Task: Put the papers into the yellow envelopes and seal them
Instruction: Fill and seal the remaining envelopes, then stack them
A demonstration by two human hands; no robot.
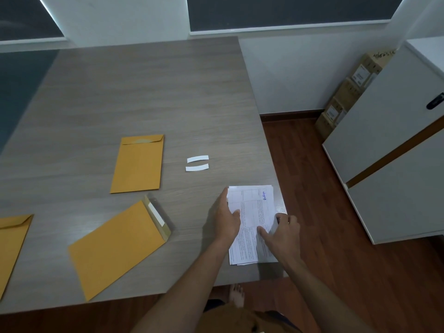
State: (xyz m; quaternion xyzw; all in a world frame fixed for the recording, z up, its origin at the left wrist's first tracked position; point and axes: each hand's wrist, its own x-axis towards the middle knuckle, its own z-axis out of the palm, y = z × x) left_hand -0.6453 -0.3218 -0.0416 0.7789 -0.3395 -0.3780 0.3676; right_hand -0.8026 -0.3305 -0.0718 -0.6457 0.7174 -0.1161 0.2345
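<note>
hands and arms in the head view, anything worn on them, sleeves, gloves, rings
Both the left hand and the right hand are bare, no gloves. Both forearms are uncovered, with no sleeve reaching them in view. No watch or bracelet shows; rings are too small to tell.

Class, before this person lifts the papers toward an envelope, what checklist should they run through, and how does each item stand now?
1. Both hands on the paper stack: ok, left hand and right hand touch it.
2. Stack squared: not ok, sheets look slightly fanned.
3. Open envelope has its flap up: ok.
4. Its seal strip unpeeled: ok, white strip showing.
5. Far envelope sealed: cannot tell.
6. Peeled strips out of the way: ok.
</note>
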